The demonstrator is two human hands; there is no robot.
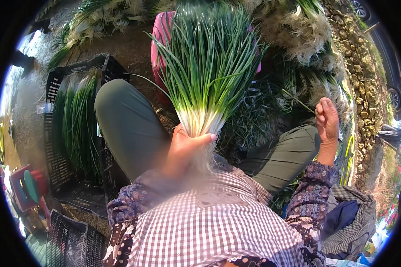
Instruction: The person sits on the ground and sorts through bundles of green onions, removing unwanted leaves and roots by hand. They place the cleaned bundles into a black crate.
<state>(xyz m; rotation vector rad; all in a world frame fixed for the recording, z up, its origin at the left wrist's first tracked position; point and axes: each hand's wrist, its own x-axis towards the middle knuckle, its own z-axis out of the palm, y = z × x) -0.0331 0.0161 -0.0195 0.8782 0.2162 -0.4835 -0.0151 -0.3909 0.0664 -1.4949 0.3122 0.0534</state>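
Note:
A large bunch of green onions point(209, 70) fans out in front of me, green leaves pointing away and white stems and roots towards my apron. My left hand point(187, 147) is closed around the white stems, its thumb lying across them just above the hanging roots. Raised over my right knee, my right hand point(326, 120) pinches a thin, yellowish-green leaf or stalk point(298, 100) between its fingers, apart from the bunch. Part of a pink plastic object point(158, 43) shows behind the leaves; the bunch hides the rest.
On the left, a black plastic crate point(75, 195) holds more green onions point(78, 123); another black crate point(67, 240) stands below it. Heaps of onions with pale roots point(294, 30) lie at the back and right. Loose green leaves point(254, 116) cover the ground between my knees. A stone wall point(364, 83) runs beyond.

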